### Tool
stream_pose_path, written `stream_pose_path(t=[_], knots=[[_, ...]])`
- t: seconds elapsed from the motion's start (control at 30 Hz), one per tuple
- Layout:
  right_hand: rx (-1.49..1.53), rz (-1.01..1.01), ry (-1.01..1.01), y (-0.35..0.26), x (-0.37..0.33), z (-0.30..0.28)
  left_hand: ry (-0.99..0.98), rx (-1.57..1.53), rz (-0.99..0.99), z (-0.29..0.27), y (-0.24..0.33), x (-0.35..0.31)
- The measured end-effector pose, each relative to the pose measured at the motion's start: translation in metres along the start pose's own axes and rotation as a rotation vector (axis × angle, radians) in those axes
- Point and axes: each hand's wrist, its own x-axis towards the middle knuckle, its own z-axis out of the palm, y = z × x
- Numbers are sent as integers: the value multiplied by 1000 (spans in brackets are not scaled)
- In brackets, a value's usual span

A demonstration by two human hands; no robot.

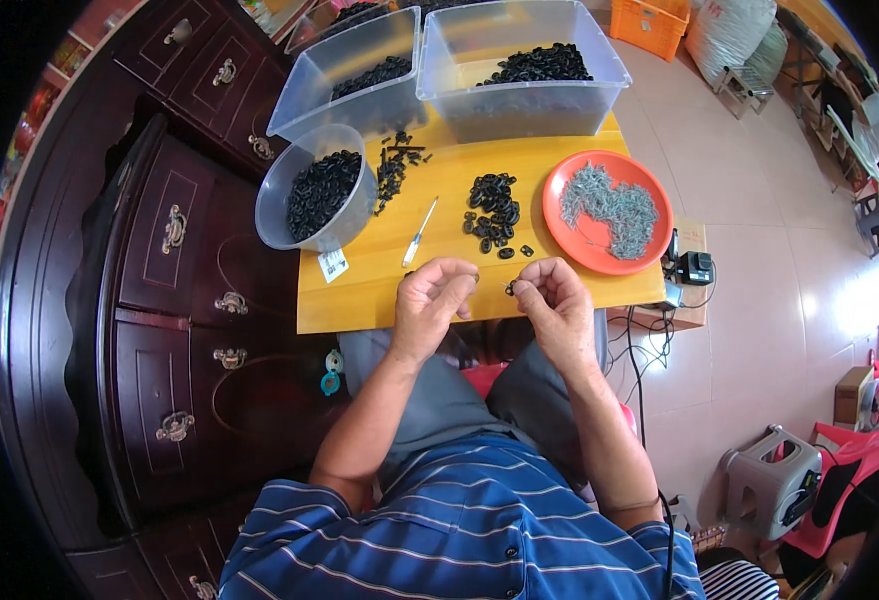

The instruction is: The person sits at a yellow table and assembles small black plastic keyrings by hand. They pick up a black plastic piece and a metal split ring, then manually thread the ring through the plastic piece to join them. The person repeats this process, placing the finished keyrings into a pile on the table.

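Note:
Over the near edge of the yellow table, my two hands are held a short way apart. My left hand is closed in a pinch; what its fingertips hold, if anything, is too small to make out. Between thumb and forefinger, my right hand grips a small black plastic piece. Just beyond the hands lies a loose heap of black oval plastic pieces. A red plate to the right carries many thin grey metal pieces. Left of the heap rests a screwdriver with a pale handle.
A round clear tub of black pieces stands at left, with small black parts beside it. Two clear bins line the far edge. Dark drawers flank the left; cables hang at right by a grey stool.

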Motion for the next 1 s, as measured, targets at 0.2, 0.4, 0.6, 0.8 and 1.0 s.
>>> stream_pose_path(t=[0.2,0.4,0.6,0.8,1.0], knots=[[-4,6,9,-2,-1,0,-79,-28,8,2,4,0],[-1,11,11,-4,-1,1,-90,-15,29,4,4,-1],[-24,17,4,-2,-1,1,-103,-46,62,-1,0,0],[-45,10,-4,-2,-2,2,-12,55,123,10,11,-2],[-71,12,-16,-2,-3,1,-13,87,262,12,4,-3]])
